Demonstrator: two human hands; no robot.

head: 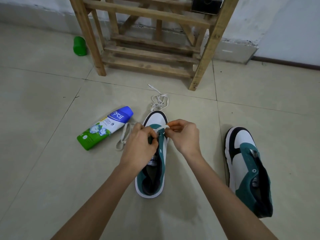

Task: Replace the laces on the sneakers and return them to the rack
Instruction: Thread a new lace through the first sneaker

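Observation:
A white, green and black sneaker (156, 118) stands on the floor in front of me, toe pointing away. A white lace (161, 128) crosses its lowest eyelets. My left hand (138, 148) pinches the lace at the left eyelets, and the lace's free part loops on the floor to the left (123, 135). My right hand (186, 134) pinches the other end of the lace over the right eyelets. The second sneaker (245, 161) lies to the right with no lace in it. Another loose white lace (160, 101) lies coiled beyond the toe.
A wooden shoe rack (149, 54) stands against the wall ahead, a black box (206, 5) on an upper shelf. A blue-and-green bottle (105, 128) lies on the tiles to the left. A green container (79, 45) sits beside the rack's left leg.

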